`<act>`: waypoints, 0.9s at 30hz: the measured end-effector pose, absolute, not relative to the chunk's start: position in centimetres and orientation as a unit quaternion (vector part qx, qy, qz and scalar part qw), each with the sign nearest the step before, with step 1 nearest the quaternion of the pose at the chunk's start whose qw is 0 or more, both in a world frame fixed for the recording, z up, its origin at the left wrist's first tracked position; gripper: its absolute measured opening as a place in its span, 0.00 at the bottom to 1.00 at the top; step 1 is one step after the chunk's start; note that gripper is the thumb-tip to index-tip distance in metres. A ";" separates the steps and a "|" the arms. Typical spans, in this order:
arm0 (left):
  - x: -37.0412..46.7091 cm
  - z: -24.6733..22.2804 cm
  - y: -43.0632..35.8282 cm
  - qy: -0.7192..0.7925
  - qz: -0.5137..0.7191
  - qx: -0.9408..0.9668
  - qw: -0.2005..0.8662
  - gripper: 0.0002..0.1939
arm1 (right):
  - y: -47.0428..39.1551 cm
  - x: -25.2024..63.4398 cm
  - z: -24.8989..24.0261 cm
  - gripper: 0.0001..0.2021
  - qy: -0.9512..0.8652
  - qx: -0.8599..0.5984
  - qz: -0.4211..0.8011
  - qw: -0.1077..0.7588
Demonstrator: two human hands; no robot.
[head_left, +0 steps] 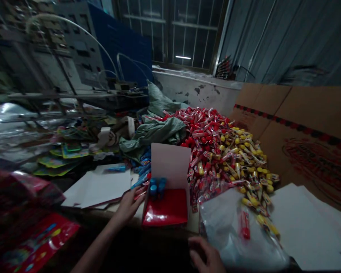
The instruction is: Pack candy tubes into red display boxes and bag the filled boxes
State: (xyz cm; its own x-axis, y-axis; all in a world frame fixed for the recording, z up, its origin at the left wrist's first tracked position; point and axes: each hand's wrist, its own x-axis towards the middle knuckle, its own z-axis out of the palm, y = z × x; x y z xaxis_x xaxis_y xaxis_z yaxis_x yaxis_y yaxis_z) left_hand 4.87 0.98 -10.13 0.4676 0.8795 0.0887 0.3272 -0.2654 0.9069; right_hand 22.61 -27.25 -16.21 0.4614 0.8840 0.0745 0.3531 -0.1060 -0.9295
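An upright-lidded box (171, 161) stands at the front edge of the table. Inside it are a glossy red packet (166, 212) and several blue-capped tubes (157, 187) at the left. My left hand (129, 204) is beside the box's left wall, its fingers closed around a red wrapped tube (141, 191), partly hidden and dim. Below the box's right corner, my right hand (205, 253) hovers with fingers loosely curled and thumb apart, nothing visible in it. Close to it lies a clear plastic bag (224, 223) with a red tube (244, 224) on top.
Red wrapped tubes (204, 129) and yellow-capped ones (252, 163) form a large heap behind the box. White card sheets (98, 187) lie at left, more white sheets (309, 227) at right. A cardboard carton (307, 129) stands at right, a machine (116, 49) back left, red printed packaging (36, 239) front left.
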 end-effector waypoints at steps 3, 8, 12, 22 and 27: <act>6.0 -13.8 0.5 0.422 0.288 0.733 0.449 0.37 | -24.5 24.7 -14.8 0.17 -0.380 -0.682 0.251 0.572; 6.5 -15.5 -1.8 0.457 0.273 0.721 0.444 0.36 | -20.7 25.0 -16.9 0.27 -0.360 -0.705 0.250 0.558; 6.5 -14.7 -1.9 0.476 0.279 0.645 0.529 0.37 | -20.3 23.7 -20.1 0.28 -0.371 -0.752 0.228 0.495; 5.3 -12.4 -4.7 0.470 0.210 0.481 0.710 0.33 | -21.5 26.0 -19.1 0.30 -0.495 -0.764 0.176 0.375; 4.2 -12.4 -1.8 0.479 0.165 0.640 0.578 0.27 | -22.2 25.7 -18.3 0.28 -0.492 -0.758 0.097 0.416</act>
